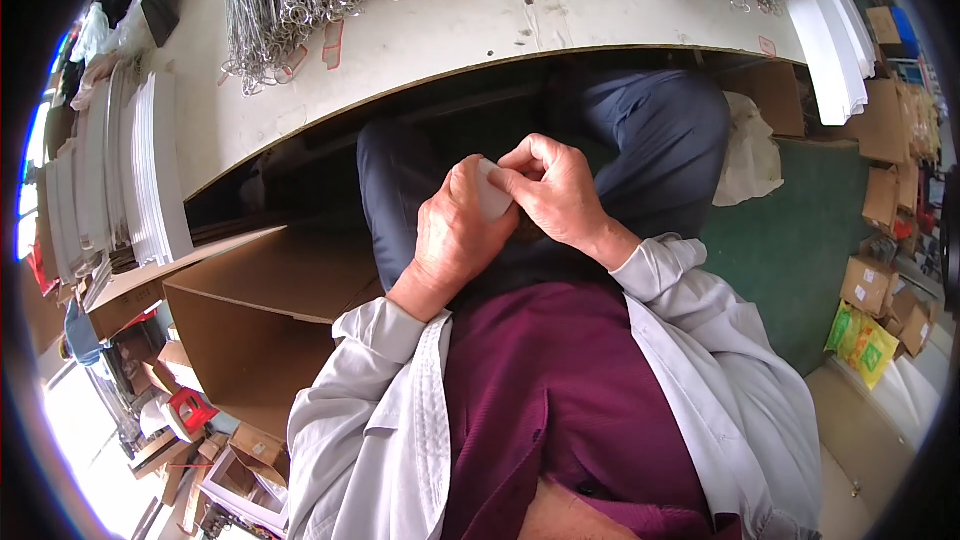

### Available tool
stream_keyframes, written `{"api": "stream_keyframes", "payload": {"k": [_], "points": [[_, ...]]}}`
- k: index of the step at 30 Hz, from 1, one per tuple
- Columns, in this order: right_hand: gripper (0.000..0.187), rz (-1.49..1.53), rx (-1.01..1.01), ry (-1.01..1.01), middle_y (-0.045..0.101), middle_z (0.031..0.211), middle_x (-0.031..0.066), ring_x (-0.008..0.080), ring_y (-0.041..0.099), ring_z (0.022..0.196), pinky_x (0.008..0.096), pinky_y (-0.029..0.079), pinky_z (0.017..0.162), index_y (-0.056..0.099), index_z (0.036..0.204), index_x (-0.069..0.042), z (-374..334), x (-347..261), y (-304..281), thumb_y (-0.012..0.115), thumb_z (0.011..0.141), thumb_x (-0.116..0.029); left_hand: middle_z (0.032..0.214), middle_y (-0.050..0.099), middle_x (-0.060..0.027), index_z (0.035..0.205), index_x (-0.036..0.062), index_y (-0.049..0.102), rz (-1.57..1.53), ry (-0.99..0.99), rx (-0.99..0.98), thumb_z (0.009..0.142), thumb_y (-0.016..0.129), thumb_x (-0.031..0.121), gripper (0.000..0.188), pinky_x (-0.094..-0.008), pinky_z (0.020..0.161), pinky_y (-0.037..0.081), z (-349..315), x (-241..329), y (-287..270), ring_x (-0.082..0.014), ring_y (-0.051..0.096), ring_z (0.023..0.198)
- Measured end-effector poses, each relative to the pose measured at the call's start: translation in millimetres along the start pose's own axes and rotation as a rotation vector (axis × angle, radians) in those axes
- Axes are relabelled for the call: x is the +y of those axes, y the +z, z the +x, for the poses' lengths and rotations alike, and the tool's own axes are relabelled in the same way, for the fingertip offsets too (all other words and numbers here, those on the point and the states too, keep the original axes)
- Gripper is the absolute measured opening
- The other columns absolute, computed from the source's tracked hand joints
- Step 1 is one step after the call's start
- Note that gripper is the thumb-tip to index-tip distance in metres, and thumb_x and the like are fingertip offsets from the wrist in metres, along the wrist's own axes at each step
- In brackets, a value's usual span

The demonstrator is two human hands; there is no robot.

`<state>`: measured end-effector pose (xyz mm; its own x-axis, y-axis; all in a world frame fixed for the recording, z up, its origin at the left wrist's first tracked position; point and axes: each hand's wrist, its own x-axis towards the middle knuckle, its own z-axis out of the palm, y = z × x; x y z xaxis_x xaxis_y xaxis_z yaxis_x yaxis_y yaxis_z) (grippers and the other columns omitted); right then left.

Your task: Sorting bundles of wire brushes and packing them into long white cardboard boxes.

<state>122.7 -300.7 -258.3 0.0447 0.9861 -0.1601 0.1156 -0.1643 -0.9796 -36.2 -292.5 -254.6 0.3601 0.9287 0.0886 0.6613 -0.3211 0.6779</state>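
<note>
The white piece (494, 198) is between the two hands, over the person's lap and on the near side of the surface (420, 60). The left hand (455, 225) closes around it from the left, fingers curled. The right hand (560, 188) pinches at its far end, thumb and forefinger drawn together; the fingertips' exact contact is partly hidden.

An open carton (255, 315) stands left of the lap, its brown inner wall showing. At the near left, a pale crate (215, 488) sits among other boxes; its contents are too small to tell. More boxes (868, 285) are piled at the far right, above a yellow-green packet (862, 345).

Both wrists bend inward, forearms angling from the near side in pale sleeves. Wire hooks (290, 0) lie bunched along the surface's far side.
</note>
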Motion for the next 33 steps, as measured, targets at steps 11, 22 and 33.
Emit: {"api": "stream_keyframes", "payload": {"k": [11, 22, 33], "points": [[0.017, 0.355, -0.005, 0.221, 0.073, 0.079, 0.0081, 0.0078, 0.066, 0.072, 0.0253, 0.054, 0.063, 0.070, 0.086, 0.003, 2, 7, -6, 0.075, 0.092, -0.011, 0.097, 0.070, -0.0212, 0.119, 0.0003, 0.058, -0.039, 0.024, 0.043, 0.075, 0.084, 0.020, 0.055, -0.0458, 0.070, 0.060, -8, 1, -3, -0.0406, 0.071, 0.084], [0.021, 0.059, 0.056, -0.095, 0.075, 0.081, 0.0094, 0.0076, 0.066, 0.074, 0.0264, 0.054, 0.065, 0.073, 0.102, 0.001, -17, -3, 5, 0.075, 0.094, -0.019, 0.101, 0.069, -0.0220, 0.124, -0.0016, 0.057, -0.054, 0.036, 0.049, 0.073, 0.085, 0.018, 0.061, -0.0450, 0.074, 0.060, -6, -3, -7, -0.0406, 0.071, 0.088], [0.043, -0.232, -0.002, -0.375, 0.069, 0.084, 0.0134, 0.0214, 0.064, 0.066, 0.0316, 0.053, 0.064, 0.066, 0.132, -0.004, -18, 9, 7, 0.075, 0.092, -0.016, 0.102, 0.070, -0.0231, 0.122, -0.0022, 0.058, -0.081, 0.037, 0.083, 0.073, 0.084, 0.016, 0.058, -0.0448, 0.075, 0.061, -4, -10, -9, -0.0408, 0.071, 0.090]]}}
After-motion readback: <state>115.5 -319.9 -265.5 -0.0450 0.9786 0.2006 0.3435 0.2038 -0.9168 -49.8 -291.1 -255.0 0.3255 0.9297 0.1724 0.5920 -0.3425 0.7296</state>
